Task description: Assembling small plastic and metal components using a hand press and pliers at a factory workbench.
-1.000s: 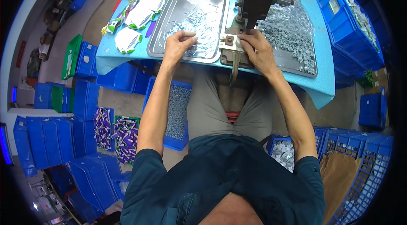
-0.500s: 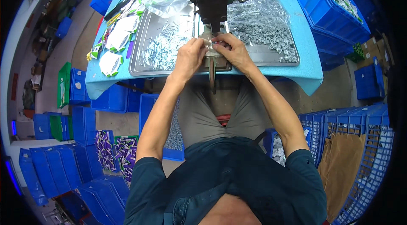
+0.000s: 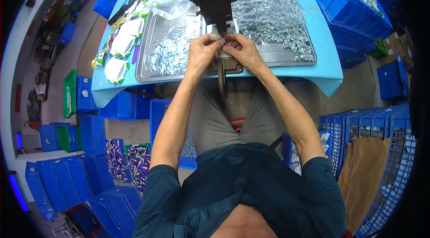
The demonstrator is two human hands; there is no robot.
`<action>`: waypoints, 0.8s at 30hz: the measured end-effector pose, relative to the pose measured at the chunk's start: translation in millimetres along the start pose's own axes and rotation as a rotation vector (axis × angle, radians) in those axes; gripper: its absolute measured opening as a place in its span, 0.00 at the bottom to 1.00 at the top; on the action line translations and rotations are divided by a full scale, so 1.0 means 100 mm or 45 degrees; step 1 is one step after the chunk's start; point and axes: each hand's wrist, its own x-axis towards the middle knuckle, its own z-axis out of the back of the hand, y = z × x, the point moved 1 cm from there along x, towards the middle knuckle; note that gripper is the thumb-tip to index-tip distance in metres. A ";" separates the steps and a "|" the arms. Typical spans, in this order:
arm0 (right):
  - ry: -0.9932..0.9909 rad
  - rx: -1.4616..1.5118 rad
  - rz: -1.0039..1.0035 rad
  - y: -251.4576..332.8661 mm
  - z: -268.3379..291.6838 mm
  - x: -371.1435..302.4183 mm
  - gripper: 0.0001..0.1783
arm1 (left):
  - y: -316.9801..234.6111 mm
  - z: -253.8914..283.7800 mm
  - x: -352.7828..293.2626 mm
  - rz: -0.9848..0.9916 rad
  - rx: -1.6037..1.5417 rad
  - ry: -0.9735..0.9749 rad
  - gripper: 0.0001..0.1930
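My left hand (image 3: 202, 54) and my right hand (image 3: 244, 52) meet at the base of a dark metal bench press (image 3: 211, 7), right under its ram. Both are closed, thumbs and fingertips pinched together; whatever small part lies between them is hidden by the fingers. Left of the press, a metal tray (image 3: 148, 73) carries a heap of thin silvery pins (image 3: 172, 52). To the right, many small grey ring-shaped caps (image 3: 286, 36) lie spread over a second tray (image 3: 282, 58), with clear plastic sheeting over the farther ones.
White and green packets (image 3: 117, 70) lie along the left side of the blue-covered table (image 3: 327, 67). A blue crate (image 3: 345, 2) stands at the far right. Stacked blue bins (image 3: 62, 177) and boxes of purple-and-white pieces (image 3: 117, 159) stand low on the left, lattice crates (image 3: 374, 126) on the right.
My left fingers have closed in toward the right ones under the ram, so the two hands now touch or nearly touch. The whole view has shifted slightly.
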 end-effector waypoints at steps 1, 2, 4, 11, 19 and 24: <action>-0.002 -0.025 0.000 0.00 0.00 0.00 0.23 | -0.01 -0.01 0.00 0.013 0.013 -0.004 0.06; -0.003 -0.050 0.000 0.00 0.00 -0.01 0.24 | -0.01 -0.01 0.00 0.026 0.025 -0.009 0.06; -0.005 -0.026 -0.008 -0.01 0.00 -0.01 0.24 | 0.01 -0.01 0.02 -0.014 0.053 -0.011 0.06; 0.011 -0.006 -0.001 -0.02 0.01 0.00 0.24 | -0.04 0.02 0.01 -0.040 -0.024 0.061 0.07; 0.133 0.031 0.004 -0.03 0.07 0.06 0.23 | -0.05 0.02 0.00 -0.292 0.381 0.014 0.07; 0.154 0.927 0.138 0.65 0.72 0.67 0.13 | -0.12 -0.06 -0.08 -0.407 0.412 -0.052 0.07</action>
